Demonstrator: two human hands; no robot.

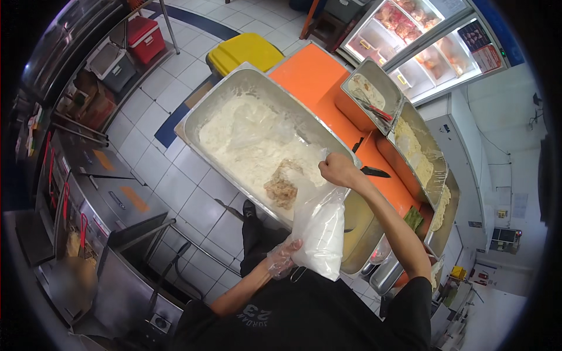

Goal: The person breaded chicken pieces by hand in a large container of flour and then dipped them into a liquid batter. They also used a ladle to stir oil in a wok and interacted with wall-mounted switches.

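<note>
A clear plastic bag [320,237] with white powder inside is held up in front of my body, over the near end of a large metal tub [263,210]. My right hand [340,170], closed in a fist, grips the bag's gathered upper edge. My left hand [285,259], in a clear disposable glove, holds the bag low on its left side. Pale flour-like powder [237,145] covers the tub's floor. On it lies a wet brownish clump [283,188], partly behind the bag. A sheet of clear plastic [259,127] rests on the powder farther back.
An orange tabletop [303,72] carries a knife [375,172]. On the right stand a metal pan with tongs [382,113] and a long pan of yellowish crumbs [412,149]. A yellow-lidded bin [246,50] is beyond the tub. Fryers [118,184] line the left; a lit display fridge [417,39] stands behind.
</note>
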